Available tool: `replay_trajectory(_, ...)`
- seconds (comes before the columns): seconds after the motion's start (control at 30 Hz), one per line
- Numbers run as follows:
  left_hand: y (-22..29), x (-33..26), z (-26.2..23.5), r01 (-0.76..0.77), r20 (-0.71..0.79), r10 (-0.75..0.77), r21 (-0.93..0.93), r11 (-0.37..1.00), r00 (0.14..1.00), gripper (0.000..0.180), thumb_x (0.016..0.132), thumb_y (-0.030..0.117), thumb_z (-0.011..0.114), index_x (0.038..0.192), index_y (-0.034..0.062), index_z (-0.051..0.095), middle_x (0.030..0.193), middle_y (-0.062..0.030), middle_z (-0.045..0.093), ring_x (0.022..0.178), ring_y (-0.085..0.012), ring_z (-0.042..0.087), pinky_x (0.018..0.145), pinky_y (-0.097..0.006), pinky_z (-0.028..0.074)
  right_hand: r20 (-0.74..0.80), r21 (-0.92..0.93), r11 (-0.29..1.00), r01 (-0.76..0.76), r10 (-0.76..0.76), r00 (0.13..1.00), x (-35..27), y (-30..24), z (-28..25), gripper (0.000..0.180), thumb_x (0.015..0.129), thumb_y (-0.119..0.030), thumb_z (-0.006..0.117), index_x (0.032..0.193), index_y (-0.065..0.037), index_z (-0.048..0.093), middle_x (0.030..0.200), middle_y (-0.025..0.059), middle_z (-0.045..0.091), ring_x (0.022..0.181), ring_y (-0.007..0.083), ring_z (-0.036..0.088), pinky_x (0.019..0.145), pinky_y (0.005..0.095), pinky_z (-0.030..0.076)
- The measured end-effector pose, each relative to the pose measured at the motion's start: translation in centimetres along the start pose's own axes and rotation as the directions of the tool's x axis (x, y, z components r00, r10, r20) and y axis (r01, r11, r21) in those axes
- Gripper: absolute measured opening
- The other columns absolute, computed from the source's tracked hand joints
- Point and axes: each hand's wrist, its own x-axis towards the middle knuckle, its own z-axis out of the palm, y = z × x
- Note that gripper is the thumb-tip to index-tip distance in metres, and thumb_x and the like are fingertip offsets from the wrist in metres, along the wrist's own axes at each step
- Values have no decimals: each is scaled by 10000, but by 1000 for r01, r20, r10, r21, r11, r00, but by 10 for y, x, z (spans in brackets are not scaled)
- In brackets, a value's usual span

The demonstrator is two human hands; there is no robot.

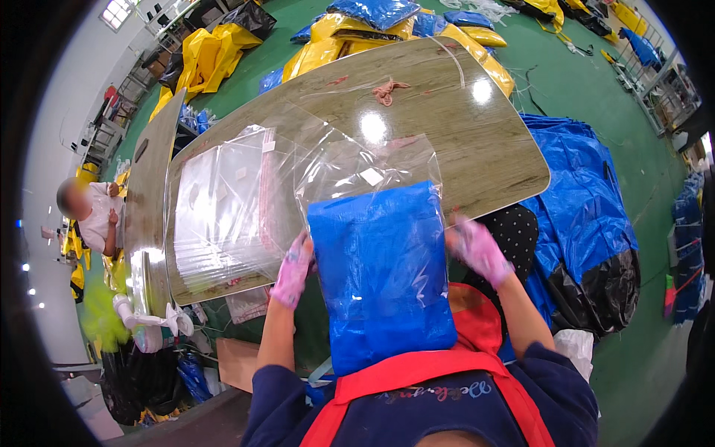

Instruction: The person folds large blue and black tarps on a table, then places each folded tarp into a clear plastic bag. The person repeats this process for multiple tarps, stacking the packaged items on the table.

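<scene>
A folded blue plastic sheet (387,328) sits partly inside a clear plastic bag (357,175), its near part sticking out of the bag toward my lap. My left hand (293,274), in a pink glove, is closed at the left edge of the bag and sheet. On the opposite edge, my right hand (482,252), gloved the same way and blurred by motion, has its fingertips closed at the bag's side. The far end of the bag rests over the table (477,141) and holds no sheet. A stack of flat clear bags (220,201) lies beside it on the left.
A large pile of blue and black sheeting (581,216) lies right of the table. Yellow and blue packed bundles (350,33) are heaped beyond it. A pink scrap (389,91) lies on the tabletop. Another person (95,216) is at the far left, near a white fan (153,320).
</scene>
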Motion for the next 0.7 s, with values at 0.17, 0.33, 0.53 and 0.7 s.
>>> replay_trajectory(0.17,33,-23,47,101,-63,-100,16,995,993,613,885,431,644,1288,-15,525,1174,-102,625,1029,-198,598,912,-347,475,-142,698,679,229,-182,973,6,-30,41,536,870,-344,708,1249,-5,541,1083,56,653,899,121,587,809,291,509)
replay_trajectory(0.33,-58,-117,37,117,101,-95,-237,964,990,708,801,322,765,1353,-6,465,1299,-99,556,1187,-207,508,1044,-358,381,278,791,575,-208,-34,960,-128,65,104,699,829,-269,763,1388,-19,426,1377,119,494,1229,211,490,1047,370,392)
replay_trajectory(0.53,-39,-104,40,6,212,40,-213,977,976,718,723,177,847,1317,9,480,1253,-78,579,1115,-188,564,962,-337,458,-16,511,810,288,-325,945,-111,26,62,1033,712,-190,864,1480,12,203,1410,141,434,1280,246,458,1066,358,368)
replay_trajectory(0.7,8,-54,102,-418,-200,372,-296,859,906,372,809,59,726,1146,22,572,1012,-52,634,911,-164,603,840,-313,505,-398,688,572,447,-218,891,-52,-34,32,827,793,-381,776,1407,-14,360,1329,93,513,1199,219,510,1019,349,404)
